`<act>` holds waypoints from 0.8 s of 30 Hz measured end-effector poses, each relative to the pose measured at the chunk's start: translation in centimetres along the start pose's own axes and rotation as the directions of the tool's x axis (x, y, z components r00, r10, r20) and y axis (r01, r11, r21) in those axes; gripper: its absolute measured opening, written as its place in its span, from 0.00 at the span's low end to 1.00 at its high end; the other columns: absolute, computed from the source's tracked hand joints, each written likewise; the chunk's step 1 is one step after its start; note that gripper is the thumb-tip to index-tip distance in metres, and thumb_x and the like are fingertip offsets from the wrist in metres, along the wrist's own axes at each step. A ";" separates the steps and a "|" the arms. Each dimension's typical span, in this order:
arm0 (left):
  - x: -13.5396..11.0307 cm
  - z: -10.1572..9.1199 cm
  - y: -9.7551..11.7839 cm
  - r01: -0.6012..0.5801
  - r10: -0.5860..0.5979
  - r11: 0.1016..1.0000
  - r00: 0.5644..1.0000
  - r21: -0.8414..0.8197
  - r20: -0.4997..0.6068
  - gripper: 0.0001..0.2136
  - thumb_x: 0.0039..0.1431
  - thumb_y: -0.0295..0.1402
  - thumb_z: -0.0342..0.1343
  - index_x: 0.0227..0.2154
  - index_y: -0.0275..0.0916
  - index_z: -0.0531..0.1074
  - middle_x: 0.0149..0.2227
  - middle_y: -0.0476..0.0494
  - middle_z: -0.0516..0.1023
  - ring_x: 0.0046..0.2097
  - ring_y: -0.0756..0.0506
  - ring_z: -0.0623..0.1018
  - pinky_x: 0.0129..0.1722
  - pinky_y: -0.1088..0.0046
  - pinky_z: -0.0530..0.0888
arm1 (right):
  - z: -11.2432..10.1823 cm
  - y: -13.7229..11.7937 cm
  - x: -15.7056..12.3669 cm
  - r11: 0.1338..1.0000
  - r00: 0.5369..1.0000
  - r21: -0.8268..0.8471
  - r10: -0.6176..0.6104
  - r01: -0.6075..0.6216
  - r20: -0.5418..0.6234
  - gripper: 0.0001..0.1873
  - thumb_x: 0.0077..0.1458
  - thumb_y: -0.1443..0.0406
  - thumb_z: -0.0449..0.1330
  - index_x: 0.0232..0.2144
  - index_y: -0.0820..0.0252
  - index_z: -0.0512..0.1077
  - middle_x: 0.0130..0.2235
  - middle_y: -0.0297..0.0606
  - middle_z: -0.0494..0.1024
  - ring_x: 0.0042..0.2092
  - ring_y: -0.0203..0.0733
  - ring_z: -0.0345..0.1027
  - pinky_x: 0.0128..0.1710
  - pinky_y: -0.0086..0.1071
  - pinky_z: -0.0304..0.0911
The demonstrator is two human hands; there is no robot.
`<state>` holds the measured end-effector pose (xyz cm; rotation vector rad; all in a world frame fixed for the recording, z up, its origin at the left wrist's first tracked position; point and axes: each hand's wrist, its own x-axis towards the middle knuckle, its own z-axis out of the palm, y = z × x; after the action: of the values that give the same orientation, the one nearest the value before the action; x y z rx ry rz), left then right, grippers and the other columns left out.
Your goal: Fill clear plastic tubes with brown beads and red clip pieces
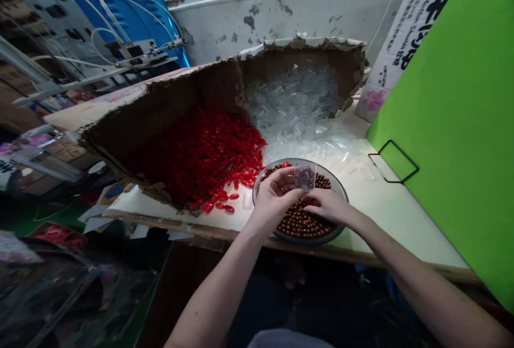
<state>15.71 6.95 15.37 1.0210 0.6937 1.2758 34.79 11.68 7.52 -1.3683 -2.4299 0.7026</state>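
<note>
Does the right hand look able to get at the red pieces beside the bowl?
Probably yes, though not directly: the left hand and clear plastic cup sit between the right hand and the red pieces, above the metal bowl. Nothing else blocks.

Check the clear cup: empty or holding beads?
The cup holds some: dark beads show through its wall, partway up.
</note>
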 end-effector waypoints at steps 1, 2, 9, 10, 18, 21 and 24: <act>0.0 0.0 0.0 0.002 -0.002 1.000 1.000 -0.008 -0.004 0.18 0.44 0.27 0.65 0.42 0.38 0.74 0.41 0.43 0.80 0.40 0.48 0.78 0.46 0.69 0.74 | 0.5 0.1 0.0 1.000 1.000 -0.007 0.004 -0.004 0.006 0.09 0.50 0.64 0.61 0.37 0.56 0.76 0.38 0.40 0.79 0.41 0.47 0.72 0.43 0.39 0.65; -0.1 0.0 0.0 0.007 -0.007 1.000 1.000 -0.014 -0.010 0.18 0.44 0.26 0.65 0.41 0.38 0.74 0.40 0.43 0.80 0.40 0.48 0.78 0.45 0.69 0.74 | 0.9 0.2 -0.1 1.000 1.000 -0.008 0.007 -0.007 0.003 0.10 0.50 0.64 0.61 0.37 0.56 0.75 0.39 0.40 0.79 0.41 0.47 0.72 0.43 0.39 0.65; -0.2 -0.1 0.0 0.051 -0.052 0.998 0.999 -0.031 -0.002 0.19 0.42 0.27 0.67 0.41 0.38 0.74 0.37 0.44 0.80 0.39 0.47 0.78 0.44 0.68 0.74 | 1.3 0.5 -0.2 1.000 1.000 0.019 -0.003 0.004 -0.017 0.10 0.50 0.66 0.60 0.37 0.54 0.76 0.40 0.38 0.78 0.42 0.46 0.71 0.45 0.38 0.64; -0.2 -0.1 0.0 0.055 -0.055 0.998 0.998 -0.031 0.001 0.19 0.42 0.27 0.67 0.41 0.38 0.74 0.38 0.44 0.80 0.39 0.48 0.78 0.43 0.69 0.74 | 1.3 0.5 -0.2 1.000 1.000 0.024 -0.007 0.007 -0.016 0.09 0.51 0.66 0.60 0.37 0.55 0.76 0.39 0.38 0.78 0.42 0.45 0.71 0.45 0.38 0.64; -0.3 0.0 -0.2 0.052 -0.052 0.998 0.999 -0.038 0.005 0.19 0.44 0.25 0.65 0.42 0.39 0.74 0.38 0.45 0.80 0.39 0.49 0.78 0.43 0.73 0.74 | 1.3 0.4 -0.6 0.999 1.000 0.047 -0.005 0.007 -0.028 0.07 0.53 0.64 0.58 0.33 0.56 0.76 0.37 0.38 0.78 0.40 0.44 0.71 0.44 0.37 0.64; -0.1 0.0 -0.4 0.056 -0.056 0.998 0.998 -0.008 0.011 0.19 0.44 0.26 0.65 0.43 0.38 0.74 0.39 0.44 0.80 0.40 0.48 0.78 0.43 0.71 0.74 | 1.1 0.2 -0.6 0.998 0.999 0.057 0.002 0.001 -0.045 0.07 0.54 0.64 0.58 0.33 0.56 0.76 0.36 0.38 0.78 0.40 0.44 0.71 0.43 0.37 0.64; 0.0 0.0 -0.5 0.062 -0.062 0.998 0.998 0.016 0.007 0.19 0.44 0.26 0.65 0.43 0.38 0.74 0.40 0.42 0.80 0.40 0.47 0.78 0.44 0.69 0.75 | 1.0 0.1 -0.7 0.998 0.998 0.066 0.006 -0.002 -0.059 0.07 0.53 0.65 0.58 0.32 0.56 0.76 0.36 0.38 0.79 0.40 0.44 0.71 0.43 0.37 0.65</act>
<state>15.91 6.97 14.88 1.0089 0.7252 1.2138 34.78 10.91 6.60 -1.3503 -2.3373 0.7260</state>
